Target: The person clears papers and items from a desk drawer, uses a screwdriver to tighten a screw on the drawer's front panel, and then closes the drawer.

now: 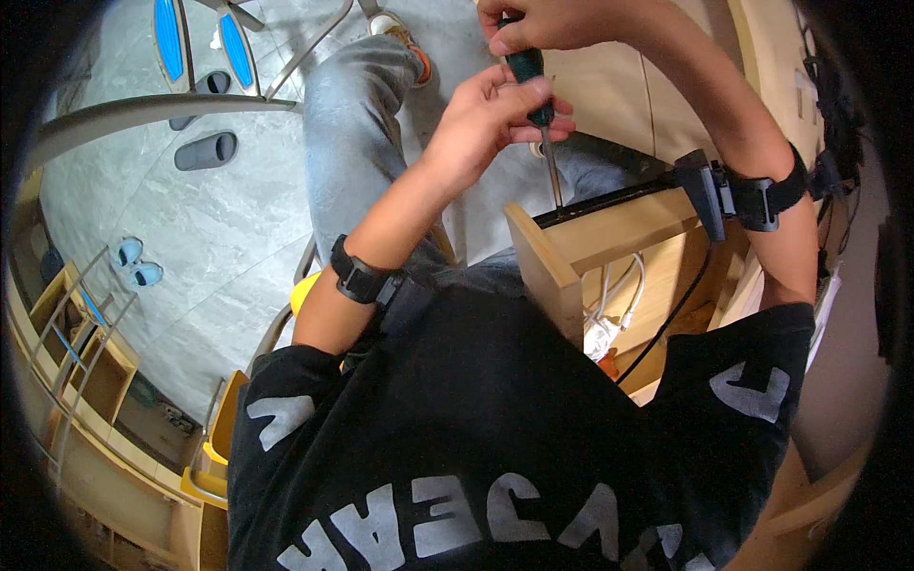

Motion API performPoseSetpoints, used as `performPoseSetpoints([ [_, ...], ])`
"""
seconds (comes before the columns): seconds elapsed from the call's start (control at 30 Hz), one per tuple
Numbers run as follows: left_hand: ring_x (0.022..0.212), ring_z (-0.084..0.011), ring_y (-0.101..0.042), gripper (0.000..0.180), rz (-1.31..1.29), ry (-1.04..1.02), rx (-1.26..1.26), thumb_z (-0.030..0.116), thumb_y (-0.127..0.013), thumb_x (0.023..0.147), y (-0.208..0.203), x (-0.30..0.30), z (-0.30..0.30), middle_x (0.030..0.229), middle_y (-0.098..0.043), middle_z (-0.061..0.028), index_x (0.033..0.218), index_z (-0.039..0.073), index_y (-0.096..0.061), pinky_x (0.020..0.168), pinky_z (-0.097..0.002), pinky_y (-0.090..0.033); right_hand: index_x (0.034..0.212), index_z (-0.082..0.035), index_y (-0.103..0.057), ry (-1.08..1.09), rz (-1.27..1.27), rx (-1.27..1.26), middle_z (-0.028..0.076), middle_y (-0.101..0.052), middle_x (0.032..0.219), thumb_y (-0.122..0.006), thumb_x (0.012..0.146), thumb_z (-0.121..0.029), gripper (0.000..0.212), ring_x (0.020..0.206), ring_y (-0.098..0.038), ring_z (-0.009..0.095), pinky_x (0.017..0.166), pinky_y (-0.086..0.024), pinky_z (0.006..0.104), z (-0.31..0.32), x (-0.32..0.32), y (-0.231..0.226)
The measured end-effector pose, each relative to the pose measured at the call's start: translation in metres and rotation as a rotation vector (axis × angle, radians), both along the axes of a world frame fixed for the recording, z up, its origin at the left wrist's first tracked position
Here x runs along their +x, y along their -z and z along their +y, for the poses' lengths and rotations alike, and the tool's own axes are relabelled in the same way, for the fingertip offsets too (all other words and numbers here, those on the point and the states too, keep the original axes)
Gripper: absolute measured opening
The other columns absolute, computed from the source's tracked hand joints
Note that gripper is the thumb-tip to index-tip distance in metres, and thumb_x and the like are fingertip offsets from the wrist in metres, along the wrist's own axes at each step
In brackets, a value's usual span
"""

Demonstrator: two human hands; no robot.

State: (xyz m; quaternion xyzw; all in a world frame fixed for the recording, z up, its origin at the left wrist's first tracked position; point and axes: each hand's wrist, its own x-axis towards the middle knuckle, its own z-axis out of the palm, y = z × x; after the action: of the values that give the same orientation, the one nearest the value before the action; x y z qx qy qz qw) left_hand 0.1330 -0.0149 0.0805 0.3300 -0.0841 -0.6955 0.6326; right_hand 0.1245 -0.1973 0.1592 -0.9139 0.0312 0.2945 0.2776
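A screwdriver [549,162] with a dark green handle stands nearly upright, its metal tip down on a black drawer rail [609,204]. My right hand [552,23] grips the top of the handle. Lower down, my left hand [497,116] has its thumb and fingers around the bottom of the same handle. The rail runs along the side of a light wooden drawer [628,231], which is pulled out beside my lap. Whether a screw sits under the tip is too small to tell. Both wrists wear black straps.
White cables [624,285] and a black cord [681,309] lie in the drawer. On the grey tiled floor are a dark slipper [206,150] and pale blue slippers [145,273]. A metal frame [152,119] with blue pads stands at upper left. Wooden furniture [809,43] rises at right.
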Motion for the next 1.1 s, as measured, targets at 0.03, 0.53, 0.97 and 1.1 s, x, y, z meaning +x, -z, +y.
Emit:
performPoseSetpoints([
  [0.03,0.1,-0.0307,-0.065,0.032,0.002,0.006,0.005,0.016,-0.058,0.094,0.004,0.004,-0.002,0.108,-0.064,-0.0228,0.114,-0.007,-0.049,0.094,-0.0425,-0.052,0.087,0.001,-0.069,0.006,0.002,0.005,0.019,-0.069,0.079,-0.066,0.079,-0.027,0.03,0.072,-0.066,0.03,0.066,-0.049,0.0388,0.0,-0.001,0.0],
  [0.53,0.099,-0.0267,-0.067,0.03,0.15,-0.014,-0.048,0.007,-0.065,0.089,0.023,0.024,-0.015,0.104,-0.066,-0.0162,0.114,-0.006,-0.055,0.089,-0.0346,-0.056,0.098,0.001,-0.067,0.065,0.075,0.21,0.018,-0.069,0.09,-0.068,0.078,-0.025,0.033,0.081,-0.065,0.026,0.074,-0.05,0.0353,-0.001,0.007,-0.01],
  [0.97,0.094,-0.0157,-0.067,0.031,-0.212,0.01,0.161,0.009,-0.07,0.085,0.01,0.019,-0.015,0.101,-0.069,-0.0036,0.114,0.009,-0.06,0.083,-0.0285,-0.053,0.075,0.005,-0.064,0.025,-0.134,-0.192,0.029,-0.063,0.076,-0.063,0.074,-0.042,0.046,0.076,-0.064,0.044,0.069,-0.051,0.0493,0.015,-0.009,0.007],
  [1.1,0.1,-0.0217,-0.066,0.033,-0.057,0.081,-0.085,0.012,-0.068,0.087,0.022,0.025,-0.016,0.107,-0.067,-0.0103,0.117,0.003,-0.058,0.09,-0.0337,-0.052,0.075,0.005,-0.064,0.024,-0.113,-0.224,0.029,-0.063,0.076,-0.062,0.076,-0.038,0.043,0.075,-0.064,0.044,0.069,-0.051,0.049,0.018,-0.01,-0.002],
])
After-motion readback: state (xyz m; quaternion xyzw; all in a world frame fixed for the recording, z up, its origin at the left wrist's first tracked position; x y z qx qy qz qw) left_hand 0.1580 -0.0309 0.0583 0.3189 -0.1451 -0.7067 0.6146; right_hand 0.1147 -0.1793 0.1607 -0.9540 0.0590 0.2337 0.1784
